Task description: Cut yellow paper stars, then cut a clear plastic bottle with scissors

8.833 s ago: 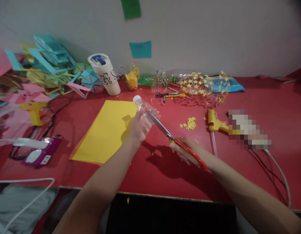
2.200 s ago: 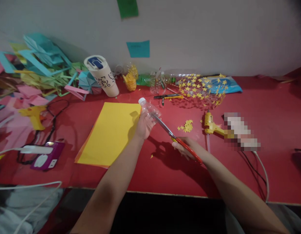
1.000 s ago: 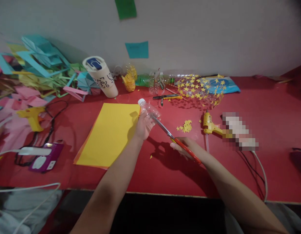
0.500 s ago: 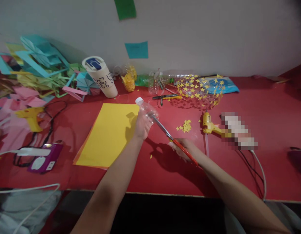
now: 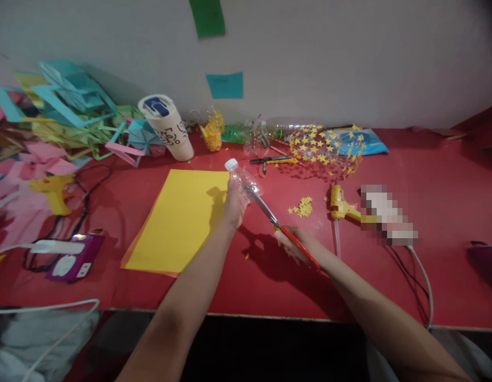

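Observation:
My left hand (image 5: pixel 235 204) is closed round a clear plastic bottle top (image 5: pixel 246 178) with a white cap, held tilted above the table. In my right hand (image 5: pixel 295 241) are red-handled scissors (image 5: pixel 281 227), their blades pointing up and left to the cut edge of the bottle. Whether the blades are closed on the plastic I cannot tell. Beneath my left wrist lie yellow paper sheets (image 5: pixel 182 223), with orange ones under them. A small heap of yellow paper stars (image 5: pixel 302 207) sits just beyond my right hand.
Along the wall stand a white tumbler (image 5: pixel 170 127), a star-covered clear plastic piece (image 5: pixel 325 148) and a green bottle (image 5: pixel 234 133). A yellow glue gun (image 5: pixel 341 204) lies at right, another glue gun (image 5: pixel 54 191) at left by a purple power box (image 5: pixel 74 257). Folded paper shapes (image 5: pixel 74 111) crowd the back left.
The view has shifted slightly. Both hands stay in nearly the same place, still holding the bottle top and the scissors.

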Demonstrator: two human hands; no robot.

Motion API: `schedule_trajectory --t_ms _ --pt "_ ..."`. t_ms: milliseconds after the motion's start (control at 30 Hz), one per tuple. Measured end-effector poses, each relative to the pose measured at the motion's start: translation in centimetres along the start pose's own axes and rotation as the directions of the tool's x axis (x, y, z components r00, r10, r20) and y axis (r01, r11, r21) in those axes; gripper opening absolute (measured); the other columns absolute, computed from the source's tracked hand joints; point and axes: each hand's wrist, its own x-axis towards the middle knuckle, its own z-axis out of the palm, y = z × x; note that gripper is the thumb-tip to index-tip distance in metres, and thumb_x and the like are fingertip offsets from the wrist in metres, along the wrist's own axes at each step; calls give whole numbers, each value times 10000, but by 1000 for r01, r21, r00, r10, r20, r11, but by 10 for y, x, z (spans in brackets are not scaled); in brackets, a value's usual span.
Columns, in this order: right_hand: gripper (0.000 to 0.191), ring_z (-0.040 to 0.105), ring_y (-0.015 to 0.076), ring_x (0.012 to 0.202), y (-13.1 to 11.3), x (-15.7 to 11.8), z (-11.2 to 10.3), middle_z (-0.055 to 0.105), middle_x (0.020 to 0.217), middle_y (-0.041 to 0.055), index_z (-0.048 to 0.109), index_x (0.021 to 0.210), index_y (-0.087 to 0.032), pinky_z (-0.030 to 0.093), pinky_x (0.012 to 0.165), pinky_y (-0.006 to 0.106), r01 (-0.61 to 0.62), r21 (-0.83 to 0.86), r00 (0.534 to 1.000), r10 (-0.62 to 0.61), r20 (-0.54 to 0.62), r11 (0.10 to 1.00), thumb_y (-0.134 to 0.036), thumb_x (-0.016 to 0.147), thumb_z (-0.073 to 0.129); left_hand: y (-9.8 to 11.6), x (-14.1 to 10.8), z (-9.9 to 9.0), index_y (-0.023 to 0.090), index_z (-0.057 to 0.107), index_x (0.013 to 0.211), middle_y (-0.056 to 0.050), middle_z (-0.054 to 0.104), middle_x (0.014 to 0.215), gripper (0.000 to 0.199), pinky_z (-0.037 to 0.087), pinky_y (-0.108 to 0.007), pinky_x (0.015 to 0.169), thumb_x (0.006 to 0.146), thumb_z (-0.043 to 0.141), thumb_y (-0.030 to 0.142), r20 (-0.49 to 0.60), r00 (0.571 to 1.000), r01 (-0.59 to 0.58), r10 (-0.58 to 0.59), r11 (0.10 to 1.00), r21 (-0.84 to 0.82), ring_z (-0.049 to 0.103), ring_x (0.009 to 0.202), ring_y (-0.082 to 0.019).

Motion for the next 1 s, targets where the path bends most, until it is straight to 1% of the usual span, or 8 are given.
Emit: schedule_trajectory --t_ms 67,167,367,500,633,800,900,1000 --pt "570 416 92 343 0 0 1 416 434 -65 427 644 -230 325 378 222 -4 2 1000 4 -2 1000 -775 804 465 -1 -1 2 209 614 956 -85 701 940 360 484 -441 982 867 583 557 19 1000 1 -1 1000 12 623 1155 -284" --pt "573 398 90 335 1 0 2 400 417 -68 408 631 -235 321 371 223 -15 19 1000 15 -7 1000 -780 801 458 -2 -2 3 205 619 989 -91 710 971 368 481 -427 989 879 567 552 1 1000 0 0 1000 12 612 1185 -283" --pt "541 362 82 363 5 2 4 375 445 -73 375 612 -240 296 375 228 -8 36 999 9 -52 999 -716 794 555 -3 0 1 213 617 1002 -83 709 1034 345 479 -412 999 867 604 531 -10 1000 -8 8 1000 -3 605 1205 -265" --pt "570 334 80 360 1 2 3 341 449 -76 375 588 -244 280 360 232 -14 17 997 15 -73 1000 -758 733 577 -2 1 1 211 606 1017 -90 706 1054 373 476 -420 1008 866 595 552 9 1000 -8 9 1000 -14 600 1217 -269" --pt "581 368 87 336 -6 0 2 370 435 -74 393 603 -242 313 354 235 -38 44 998 39 -38 998 -789 720 551 -2 0 2 212 581 1064 -104 695 1106 420 469 -422 1010 844 615 568 15 1000 -18 18 1000 -6 591 1232 -269" --pt "578 361 82 350 -8 -2 2 365 439 -83 416 639 -239 322 367 230 7 69 1000 -5 -25 998 -798 744 516 -8 -2 1 234 567 1096 -96 678 1168 454 448 -431 1027 806 662 571 69 996 -53 51 998 22 577 1251 -264" --pt "598 356 77 344 -11 -3 3 356 438 -86 394 618 -242 310 359 227 -19 93 999 22 -32 996 -817 717 525 -10 -2 1 225 585 1067 -107 687 1149 484 445 -431 1031 785 663 610 87 995 -57 55 998 23 578 1249 -279" --pt "607 370 79 339 -12 -3 5 354 429 -86 373 603 -245 307 354 223 -39 105 998 45 -54 994 -823 701 533 -10 -2 2 230 598 1086 -108 685 1176 472 439 -417 1045 803 646 605 84 995 -52 50 999 13 569 1267 -272"
